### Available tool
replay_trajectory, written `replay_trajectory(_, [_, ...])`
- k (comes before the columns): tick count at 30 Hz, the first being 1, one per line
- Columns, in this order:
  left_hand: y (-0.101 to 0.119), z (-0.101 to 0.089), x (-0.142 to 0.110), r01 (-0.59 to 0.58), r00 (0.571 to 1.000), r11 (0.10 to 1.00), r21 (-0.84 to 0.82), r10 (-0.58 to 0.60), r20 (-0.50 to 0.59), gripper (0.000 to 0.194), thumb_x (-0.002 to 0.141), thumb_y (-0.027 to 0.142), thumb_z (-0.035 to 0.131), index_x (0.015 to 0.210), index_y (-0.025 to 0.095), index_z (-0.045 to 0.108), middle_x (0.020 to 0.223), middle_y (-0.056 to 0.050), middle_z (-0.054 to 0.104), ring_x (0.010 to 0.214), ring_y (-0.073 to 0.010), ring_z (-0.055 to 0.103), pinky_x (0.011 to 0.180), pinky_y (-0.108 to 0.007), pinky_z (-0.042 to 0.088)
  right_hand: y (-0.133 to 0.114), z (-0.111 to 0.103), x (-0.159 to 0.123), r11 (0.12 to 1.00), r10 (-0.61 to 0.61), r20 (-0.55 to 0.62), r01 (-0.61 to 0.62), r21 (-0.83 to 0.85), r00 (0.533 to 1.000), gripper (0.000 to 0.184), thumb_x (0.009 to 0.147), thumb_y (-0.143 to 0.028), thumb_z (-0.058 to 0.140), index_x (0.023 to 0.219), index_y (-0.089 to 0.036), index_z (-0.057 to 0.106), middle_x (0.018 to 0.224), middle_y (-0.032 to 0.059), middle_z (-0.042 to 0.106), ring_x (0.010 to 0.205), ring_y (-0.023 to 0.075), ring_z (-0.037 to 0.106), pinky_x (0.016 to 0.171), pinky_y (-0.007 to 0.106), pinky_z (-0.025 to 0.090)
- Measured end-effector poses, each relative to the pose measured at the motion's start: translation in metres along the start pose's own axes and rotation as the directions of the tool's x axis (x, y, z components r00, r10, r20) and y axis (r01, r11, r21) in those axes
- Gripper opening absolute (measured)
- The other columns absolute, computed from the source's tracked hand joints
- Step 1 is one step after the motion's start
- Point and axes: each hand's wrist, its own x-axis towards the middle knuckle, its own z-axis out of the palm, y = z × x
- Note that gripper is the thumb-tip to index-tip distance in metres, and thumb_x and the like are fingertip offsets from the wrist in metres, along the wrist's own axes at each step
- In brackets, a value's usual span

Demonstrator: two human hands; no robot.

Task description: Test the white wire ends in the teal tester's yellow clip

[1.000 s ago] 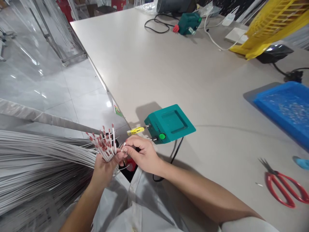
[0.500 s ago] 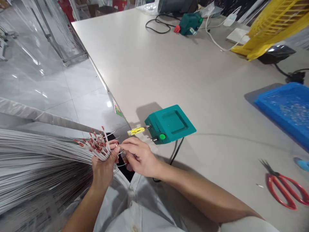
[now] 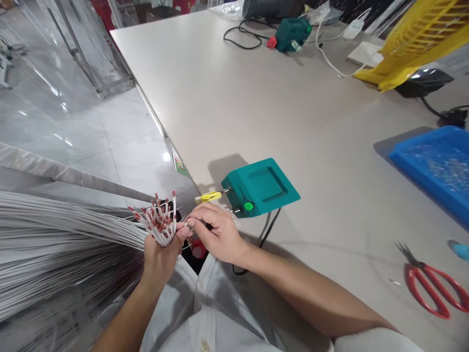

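Note:
My left hand (image 3: 161,256) is closed round a bundle of white wires (image 3: 161,227) whose upright ends are reddish-brown. Its thumb and finger meet the fingertips of my right hand (image 3: 216,232). The right hand pinches at one wire end there; fingers partly cover it, so its detail is hard to see. Just beyond the right hand, a green box-shaped device (image 3: 261,187) with a lit green button stands on the table. A small yellow clip-like part (image 3: 209,196) sticks out from its left side.
Long white wires (image 3: 66,239) hang over a rail at left. On the table (image 3: 293,112) lie red-handled scissors (image 3: 428,281), a blue tray (image 3: 439,161) of small bits, and a second green device (image 3: 292,35). A yellow fan-like guard (image 3: 414,44) stands at the back right.
Both hands shifted left with the bundle half a second ago, then came back right. My right fingers have changed from reaching at the left fingertips to a tight pinch.

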Motion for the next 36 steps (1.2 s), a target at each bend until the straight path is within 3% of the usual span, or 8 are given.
replay_trajectory(6, [-0.002, -0.008, 0.002, 0.004, 1.000, 1.000, -0.005, -0.004, -0.003, 0.019, 0.072, 0.036, 0.065, 0.071, 0.016, 0.068, 0.046, 0.003, 0.050, 0.042, -0.0083, 0.039, 0.039, -0.020, 0.029, 0.003, -0.005, 0.000, 0.992, -0.097, 0.045, 0.100, -0.079, 0.994, 0.016, 0.082, -0.017, 0.048, 0.075, -0.018, 0.063, 0.073, 0.0054, 0.062, 0.071, 0.0153, 0.056, 0.069, 0.030, 0.047])
replay_trajectory(11, [0.002, -0.011, 0.003, -0.001, 0.999, 1.000, 0.014, 0.000, 0.049, 0.019, 0.071, 0.034, 0.065, 0.066, 0.016, 0.066, 0.046, 0.003, 0.050, 0.041, -0.0075, 0.037, 0.039, -0.020, 0.028, -0.004, -0.016, 0.004, 0.994, -0.092, -0.006, 0.091, -0.062, 0.996, 0.020, 0.080, -0.018, 0.055, 0.098, -0.016, 0.063, 0.093, 0.0098, 0.062, 0.085, 0.0166, 0.059, 0.076, 0.030, 0.049])
replay_trajectory(14, [0.004, -0.013, 0.003, -0.015, 0.992, 0.998, 0.054, 0.009, 0.122, 0.018, 0.071, 0.031, 0.066, 0.063, 0.015, 0.066, 0.043, 0.003, 0.046, 0.040, -0.0073, 0.036, 0.039, -0.020, 0.027, -0.006, -0.023, 0.008, 0.993, -0.105, 0.158, 0.112, -0.040, 0.982, 0.019, 0.079, -0.020, 0.058, 0.096, -0.018, 0.065, 0.097, 0.0088, 0.062, 0.088, 0.0166, 0.059, 0.079, 0.030, 0.048])
replay_trajectory(17, [0.005, -0.018, 0.003, -0.028, 0.973, 0.996, 0.080, 0.009, 0.230, 0.014, 0.065, 0.025, 0.071, 0.058, 0.015, 0.066, 0.042, 0.004, 0.044, 0.040, -0.0073, 0.035, 0.040, -0.021, 0.028, -0.004, -0.028, 0.012, 0.994, -0.112, 0.389, 0.099, 0.055, 0.915, 0.013, 0.082, -0.019, 0.055, 0.082, -0.021, 0.067, 0.084, 0.0036, 0.063, 0.076, 0.0125, 0.060, 0.070, 0.025, 0.048])
replay_trajectory(19, [0.005, -0.023, 0.002, -0.010, 0.965, 0.999, 0.040, -0.001, 0.264, 0.011, 0.061, 0.023, 0.074, 0.059, 0.016, 0.066, 0.045, 0.002, 0.050, 0.041, -0.0079, 0.038, 0.041, -0.022, 0.029, -0.003, -0.029, 0.012, 0.985, -0.125, 0.426, 0.059, 0.165, 0.896, 0.012, 0.082, -0.019, 0.056, 0.078, -0.021, 0.066, 0.078, 0.0022, 0.062, 0.072, 0.0109, 0.059, 0.067, 0.023, 0.048])
replay_trajectory(22, [0.002, -0.027, 0.002, 0.052, 0.960, 0.995, -0.090, -0.025, 0.277, 0.014, 0.062, 0.028, 0.073, 0.063, 0.016, 0.066, 0.051, 0.000, 0.058, 0.043, -0.0095, 0.043, 0.043, -0.023, 0.032, -0.005, -0.022, 0.010, 0.930, -0.076, 0.371, -0.069, 0.360, 0.925, 0.006, 0.079, -0.022, 0.060, 0.077, -0.020, 0.065, 0.080, 0.0022, 0.061, 0.071, 0.0104, 0.059, 0.063, 0.022, 0.050])
replay_trajectory(29, [-0.001, -0.016, 0.003, 0.113, 0.964, 0.927, -0.358, -0.016, 0.264, 0.024, 0.061, 0.038, 0.072, 0.060, 0.016, 0.062, 0.048, 0.002, 0.054, 0.040, -0.0062, 0.038, 0.039, -0.020, 0.027, -0.009, 0.003, 0.000, 0.624, 0.205, 0.303, -0.363, 0.692, 0.930, 0.018, 0.075, -0.034, 0.065, 0.072, -0.017, 0.063, 0.077, 0.0002, 0.055, 0.057, 0.0082, 0.057, 0.051, 0.022, 0.048])
replay_trajectory(36, [0.005, 0.000, 0.001, -0.016, 1.000, 0.999, -0.041, 0.016, 0.003, 0.014, 0.062, 0.028, 0.072, 0.068, 0.017, 0.066, 0.044, 0.005, 0.047, 0.041, -0.0089, 0.039, 0.041, -0.022, 0.030, -0.001, -0.003, 0.001, 0.895, 0.224, 0.054, -0.228, 0.384, 0.973, 0.008, 0.076, -0.020, 0.061, 0.070, -0.017, 0.064, 0.072, 0.0018, 0.059, 0.070, 0.0119, 0.055, 0.069, 0.027, 0.046])
